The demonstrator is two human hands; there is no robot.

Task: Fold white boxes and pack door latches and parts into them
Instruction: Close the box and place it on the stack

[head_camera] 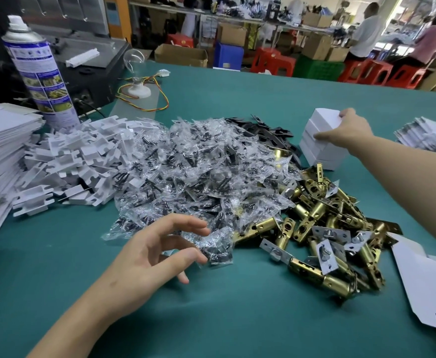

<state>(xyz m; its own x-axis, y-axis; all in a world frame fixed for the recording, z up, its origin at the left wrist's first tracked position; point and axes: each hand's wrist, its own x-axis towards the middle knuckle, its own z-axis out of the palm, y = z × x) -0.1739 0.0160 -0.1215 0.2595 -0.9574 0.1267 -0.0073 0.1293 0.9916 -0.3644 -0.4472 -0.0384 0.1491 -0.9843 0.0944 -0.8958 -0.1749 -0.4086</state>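
Workshop floor with a green-covered table in front; cartons, red stools and people at benches far behind. At the far left edge, a tall stack of flat box blanks, with a spray can upright just behind it. Next, a loose heap of white inserts, running into a wide mound of clear screw bags in the middle. At the near rim of that mound, left hand above the table, fingers spread and loosely curved, nothing in it, fingertips close to the nearest bags. Behind the mound, dark flat plates. Right of centre, a tangled pile of brass door latches touching the bags. Beyond the latches, a stack of folded white boxes, gripped near its top by right hand, thumb on the near face, fingers over the far edge. At far right, printed leaflets behind and an unfolded box blank at the table's near corner.
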